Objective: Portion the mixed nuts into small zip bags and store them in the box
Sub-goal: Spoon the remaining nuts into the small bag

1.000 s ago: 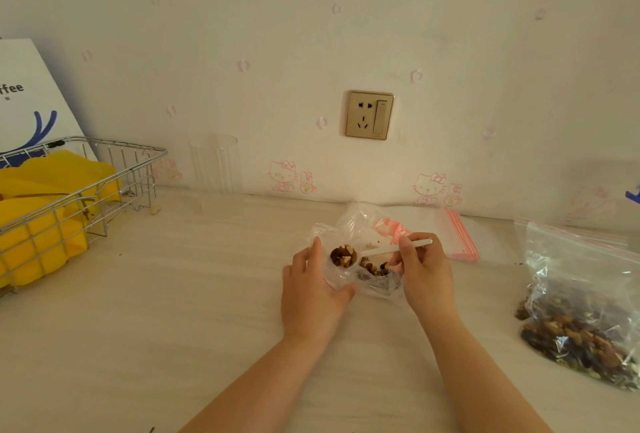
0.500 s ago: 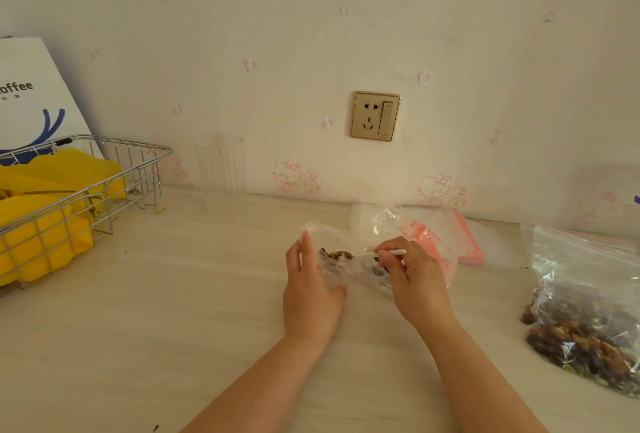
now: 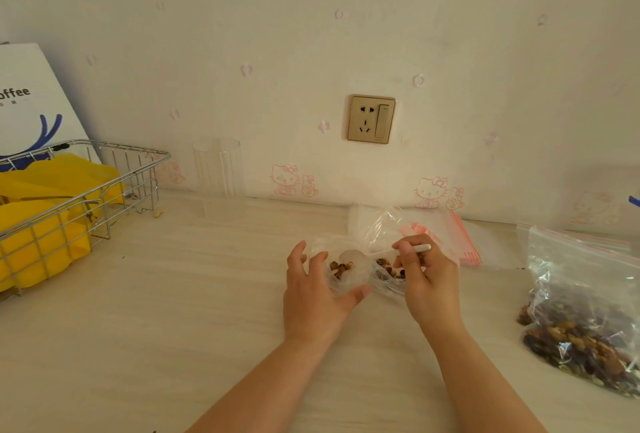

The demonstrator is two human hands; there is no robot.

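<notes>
— Why are you cupping your left hand (image 3: pixel 313 289) around that small zip bag (image 3: pixel 341 271)?

— You're propping its mouth open, thumb curled under one side and fingers along the other, so the nuts are dropping in rather than spilling onto the bench (image 3: pixel 173 311). Your right hand (image 3: pixel 424 280) is pinching the white spoon (image 3: pixel 384 252) by its handle, with the bowl sitting just over the bag's opening — you're mid-scoop, I'd judge.

— And where am I drawing the nuts from?

— A second clear bag (image 3: pixel 389 275) is lying under your right hand, touching the first one; it's crumpled, so I can't say for sure how full it is. The big bag of mixed nuts (image 3: pixel 585 325) is resting well apart, at the right edge.

— What's the count?

— One spoon, two bags with nuts between your hands, one big supply bag, and one stack of empty zip bags (image 3: pixel 460 242) just behind your right hand — too thin to count singly. One wire basket (image 3: pixel 104 169) with yellow contents is waiting far left.
</notes>
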